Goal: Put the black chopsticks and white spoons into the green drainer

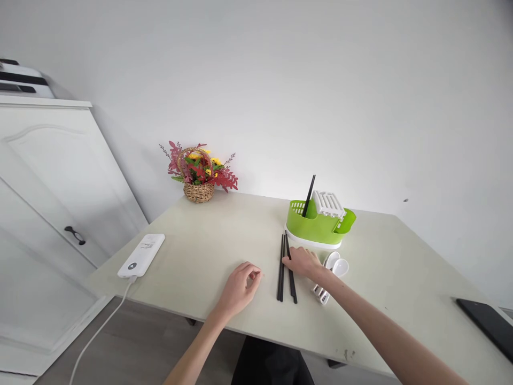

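My right hand [302,262] reaches across the table with its fingers closed on a pair of black chopsticks [291,280] lying on the tabletop. Just left of them lies a second pair of black chopsticks [280,275]. White spoons [340,266] lie partly hidden under my right wrist, their patterned handles toward me. My left hand [240,286] rests on the table, fingers curled in toward the thumb, with nothing in it. Behind the right hand stands a green utensil holder [308,229] with a white slotted top [328,203]; black chopsticks [309,195] stand tilted in its left part.
A wicker basket [199,193] of artificial flowers stands at the back left. A white power bank [142,255] with a cable [102,326] lies at the left edge. A black phone [487,323] lies far right. A white cabinet [52,214] adjoins the table [224,230] on the left.
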Tool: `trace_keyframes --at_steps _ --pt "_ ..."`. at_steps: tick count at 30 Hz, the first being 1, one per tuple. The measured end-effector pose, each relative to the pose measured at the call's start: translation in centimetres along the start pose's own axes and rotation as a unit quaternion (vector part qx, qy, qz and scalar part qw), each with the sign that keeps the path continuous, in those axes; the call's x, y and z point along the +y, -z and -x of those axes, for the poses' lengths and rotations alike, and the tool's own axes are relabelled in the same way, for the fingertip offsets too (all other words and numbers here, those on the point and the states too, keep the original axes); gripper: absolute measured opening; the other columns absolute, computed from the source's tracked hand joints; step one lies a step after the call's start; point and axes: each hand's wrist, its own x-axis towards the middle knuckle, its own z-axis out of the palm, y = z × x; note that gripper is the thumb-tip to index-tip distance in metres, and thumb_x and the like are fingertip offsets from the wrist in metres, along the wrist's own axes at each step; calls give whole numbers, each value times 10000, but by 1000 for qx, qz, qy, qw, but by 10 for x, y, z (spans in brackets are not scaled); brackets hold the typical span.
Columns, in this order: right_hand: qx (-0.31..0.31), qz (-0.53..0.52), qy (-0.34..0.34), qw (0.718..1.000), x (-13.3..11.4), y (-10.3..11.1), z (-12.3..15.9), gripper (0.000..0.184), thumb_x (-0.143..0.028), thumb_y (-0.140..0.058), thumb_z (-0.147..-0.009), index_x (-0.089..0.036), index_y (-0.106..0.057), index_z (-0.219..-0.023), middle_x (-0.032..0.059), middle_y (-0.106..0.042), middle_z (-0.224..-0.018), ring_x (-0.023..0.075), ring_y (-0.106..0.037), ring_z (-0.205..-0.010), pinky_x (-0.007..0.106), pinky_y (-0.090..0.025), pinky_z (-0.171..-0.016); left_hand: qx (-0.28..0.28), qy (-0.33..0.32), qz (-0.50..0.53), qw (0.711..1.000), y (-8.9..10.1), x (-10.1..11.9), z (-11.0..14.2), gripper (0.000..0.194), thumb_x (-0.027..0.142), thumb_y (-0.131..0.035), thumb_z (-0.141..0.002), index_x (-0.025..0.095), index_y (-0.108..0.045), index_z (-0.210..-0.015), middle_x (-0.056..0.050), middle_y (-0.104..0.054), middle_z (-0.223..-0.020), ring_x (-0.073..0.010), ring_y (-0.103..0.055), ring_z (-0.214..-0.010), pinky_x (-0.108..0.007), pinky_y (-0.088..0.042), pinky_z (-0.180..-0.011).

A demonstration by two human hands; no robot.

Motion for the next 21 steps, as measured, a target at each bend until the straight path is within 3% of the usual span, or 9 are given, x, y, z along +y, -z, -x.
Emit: trace_keyframes --at_steps 6,11,13,17,21 --pt "2 -6 35 999 6 10 2 388 -402 -658 -1000 -195 -627 -1327 96 -646 -1331 231 -672 -1109 451 -581 -934 -2 5 1 1000 -2 1 -8 347 454 -477 -1035 223 -718 -940 -73 -747 -968 -215 -673 -865 -337 -537 -787" --pt "30 0 63 998 -4 14 -3 378 -411 -657 -1000 -196 -634 -1310 90 -654 -1312 220 -675 -1091 448 -581 -931 -8 49 69 996 -19 -3 -48 366 509 -528 -991 209 -734 -955 -72 -781 -955 -221 -711 -861 -323 -546 -763" --pt "45 1 76 996 -8 17 -4 320 -415 -638 -1008 -178 -672 -1220 86 -692 -1218 211 -687 -1037 422 -576 -906 1 76 112 991 -28 -6 -69 369 535 -573 -961 198 -723 -973 -72 -783 -939 -222 -723 -855 -330 -555 -775" --pt "76 -12 116 990 -12 26 -4 258 -347 -554 -1009 -178 -709 -891 103 -744 -922 238 -712 -913 304 -494 -760 22 147 263 953 -37 -9 -104 527 644 -630 -910 152 -702 -1084 -128 -779 -1087 -224 -736 -921 -339 -569 -820" --pt "98 -30 160 982 -17 37 -6 240 -333 -545 -962 -211 -656 -787 66 -724 -785 220 -696 -789 274 -394 -644 -51 139 429 891 -26 -8 -125 644 712 -713 -831 139 -740 -1123 -130 -790 -1084 -236 -746 -1012 -373 -549 -975"
